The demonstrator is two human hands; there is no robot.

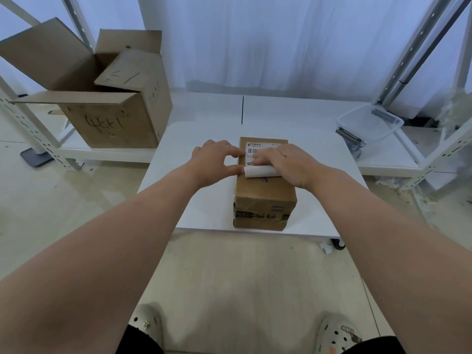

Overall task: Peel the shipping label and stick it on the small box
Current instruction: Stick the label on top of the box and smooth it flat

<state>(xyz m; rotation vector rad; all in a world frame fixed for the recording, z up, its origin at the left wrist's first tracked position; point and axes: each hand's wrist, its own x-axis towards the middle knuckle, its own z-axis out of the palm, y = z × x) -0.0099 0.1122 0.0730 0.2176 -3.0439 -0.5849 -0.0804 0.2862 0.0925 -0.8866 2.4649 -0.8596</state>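
The label (258, 150) lies on the far half of the top face of the small box (264, 198). Its far part, with barcode and print, sits flat on the cardboard. Its near part curls up into a white roll (259, 172) across the box top.

The box stands on the white counter (194, 200), near the front edge, right of centre. Tape bands cross its near face.

The right hand (286, 164) rests palm-down on the label, fingers (265, 155) extended and flat, pressing the sheet; it grips nothing visible. The left hand (215, 162) is at the left edge of the box. Its thumb tip touches the left end of the roll and its index finger reaches the label's left edge; the fingers are partly curled, and whether they pinch the sheet cannot be told.

A large open carton (112, 111) stands on the low shelf at left. A clear plastic tub (370, 121) sits at right.
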